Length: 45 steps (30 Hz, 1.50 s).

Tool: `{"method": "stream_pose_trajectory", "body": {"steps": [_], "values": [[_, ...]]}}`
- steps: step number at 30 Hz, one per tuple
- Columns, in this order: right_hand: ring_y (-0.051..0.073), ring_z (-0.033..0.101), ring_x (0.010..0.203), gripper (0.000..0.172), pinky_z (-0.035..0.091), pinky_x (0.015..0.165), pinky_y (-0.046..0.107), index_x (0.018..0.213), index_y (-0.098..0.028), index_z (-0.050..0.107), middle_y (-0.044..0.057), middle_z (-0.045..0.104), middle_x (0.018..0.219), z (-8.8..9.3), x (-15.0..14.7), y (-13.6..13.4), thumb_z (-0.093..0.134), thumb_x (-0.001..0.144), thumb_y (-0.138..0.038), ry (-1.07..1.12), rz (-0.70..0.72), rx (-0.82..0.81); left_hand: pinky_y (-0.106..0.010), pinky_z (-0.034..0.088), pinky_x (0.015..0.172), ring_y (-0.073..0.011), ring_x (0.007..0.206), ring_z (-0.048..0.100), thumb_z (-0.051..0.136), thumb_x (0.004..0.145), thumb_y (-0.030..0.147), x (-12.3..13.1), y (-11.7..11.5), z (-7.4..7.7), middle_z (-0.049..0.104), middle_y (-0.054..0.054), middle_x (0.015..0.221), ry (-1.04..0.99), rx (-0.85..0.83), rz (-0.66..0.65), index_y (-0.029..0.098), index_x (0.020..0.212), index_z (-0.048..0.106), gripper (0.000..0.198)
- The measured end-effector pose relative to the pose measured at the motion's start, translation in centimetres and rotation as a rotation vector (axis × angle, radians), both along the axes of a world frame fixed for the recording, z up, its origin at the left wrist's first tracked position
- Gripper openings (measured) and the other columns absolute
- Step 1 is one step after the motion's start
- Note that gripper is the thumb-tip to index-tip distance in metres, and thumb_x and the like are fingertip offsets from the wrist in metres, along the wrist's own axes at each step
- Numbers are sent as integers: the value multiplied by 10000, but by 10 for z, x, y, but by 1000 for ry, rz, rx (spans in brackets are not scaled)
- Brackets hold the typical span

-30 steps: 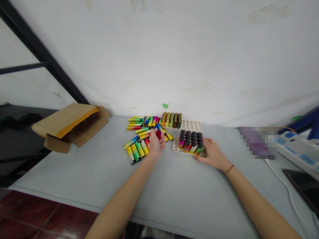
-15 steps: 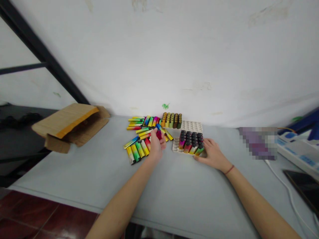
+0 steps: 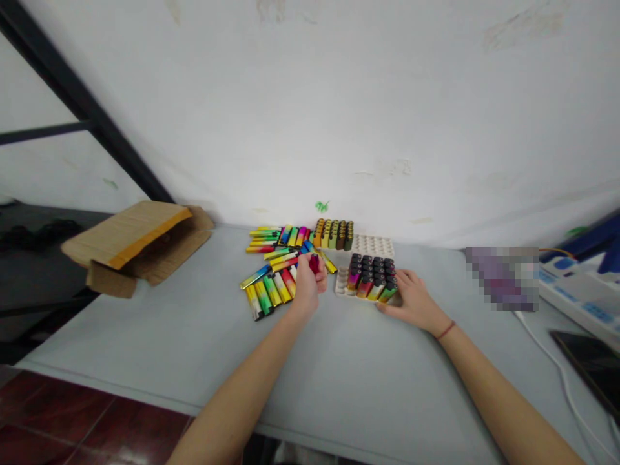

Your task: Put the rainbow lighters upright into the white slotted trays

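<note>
My left hand (image 3: 307,284) is closed round a red lighter (image 3: 314,263), held just above a loose heap of rainbow-coloured lighters (image 3: 272,268) on the grey table. My right hand (image 3: 413,298) rests on the table with its fingers against the right side of a white tray (image 3: 341,284). That tray holds several upright lighters with black caps (image 3: 372,272). Behind it stands a second white tray (image 3: 374,245) with a row of upright lighters (image 3: 333,234) at its left end.
An open cardboard box (image 3: 133,242) lies on its side at the table's left end. At the right are a blurred purple object (image 3: 502,278), a white device with blue labels (image 3: 578,290), a white cable (image 3: 552,358) and a dark phone (image 3: 591,371). A white wall stands behind.
My left hand has shifted slightly right toward the near tray, carrying the red lighter. My right hand has stayed in place against the tray.
</note>
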State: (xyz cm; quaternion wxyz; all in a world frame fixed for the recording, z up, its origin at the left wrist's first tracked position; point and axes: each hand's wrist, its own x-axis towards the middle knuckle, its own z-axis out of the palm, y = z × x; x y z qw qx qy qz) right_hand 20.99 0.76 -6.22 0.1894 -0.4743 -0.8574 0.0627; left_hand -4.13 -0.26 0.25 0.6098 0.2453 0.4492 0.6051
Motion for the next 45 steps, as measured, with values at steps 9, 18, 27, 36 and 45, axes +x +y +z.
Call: {"method": "stream_pose_trajectory", "body": {"steps": [9,18,27,36,45], "values": [[381,496,1160,673,434,937,538,1335,-177,537,178,605,1302,0,0,0,647,783,-546,21,4,2,-192,284,381,-79,362,398,558,859,527,-5,7,-13,494,74,506,362,216,-147,189,941,566,348],[381,496,1150,662,435,926,536,1312,-158,542,188,602,1300,1,-1,-1,644,782,-542,15,1,-3,-247,479,801,-180,923,609,721,786,352,-24,6,3,679,-65,961,627,476,-234,189,879,742,189],[384,497,1155,691,434,915,530,1355,-181,518,181,604,1304,0,-1,-1,635,786,-555,21,-2,4,-264,515,746,-167,771,656,775,723,286,-24,8,-10,737,-54,906,495,377,-456,192,945,773,242],[373,498,1153,691,438,927,519,1351,-179,519,170,608,1286,1,-1,-1,643,784,-555,22,2,-5,-261,522,771,-183,835,682,760,725,307,-22,7,-10,750,-60,960,633,383,-475,201,953,767,252],[379,496,1157,693,441,917,524,1338,-163,526,180,608,1288,2,-1,-1,643,782,-559,6,-5,-8,-244,505,690,-143,686,640,751,744,325,-21,3,-11,684,-13,787,749,462,-465,194,886,687,203]]}}
